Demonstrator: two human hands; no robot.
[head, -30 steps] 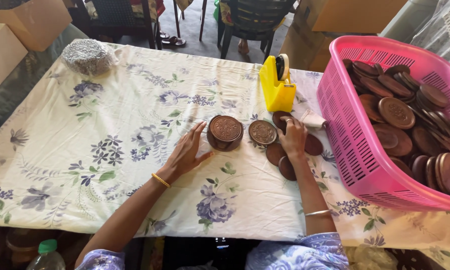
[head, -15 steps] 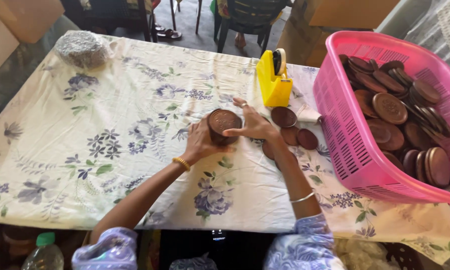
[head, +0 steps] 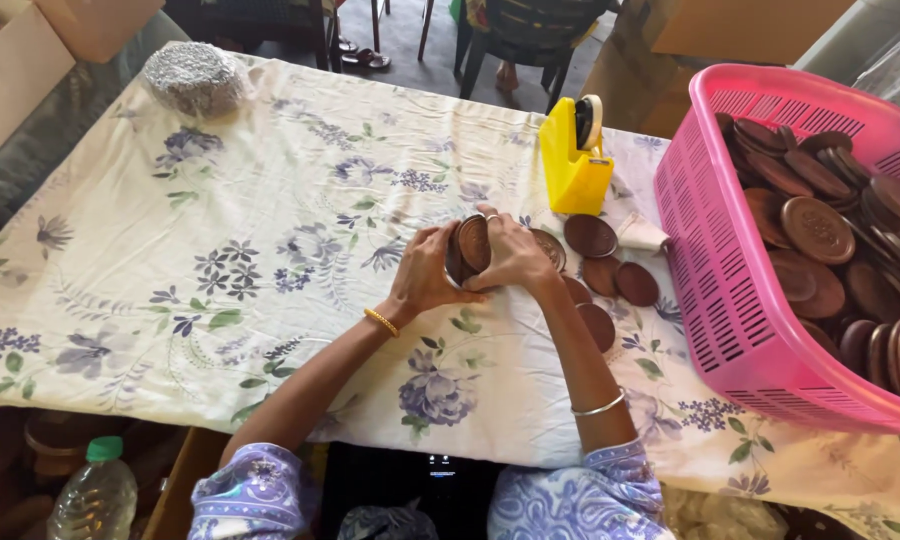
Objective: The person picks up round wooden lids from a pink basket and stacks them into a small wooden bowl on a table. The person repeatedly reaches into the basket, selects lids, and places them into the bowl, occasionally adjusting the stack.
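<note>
My left hand (head: 425,272) and my right hand (head: 510,255) are cupped together around a small stack of round brown discs (head: 470,245), held on edge just above the flowered tablecloth (head: 270,250). Both hands grip the stack from opposite sides. Several more loose brown discs (head: 605,262) lie flat on the cloth just right of my right hand. A yellow tape dispenser (head: 573,155) stands behind them.
A pink plastic basket (head: 730,270) full of brown discs fills the right side. A foil-wrapped bundle (head: 192,78) sits at the far left corner of the table. Cardboard boxes (head: 30,50) and chair legs stand beyond; a plastic bottle (head: 95,492) is below left.
My hands were apart, the right on the loose discs. They came together and now both clasp the stack, tipped on edge. The camera moved closer.
</note>
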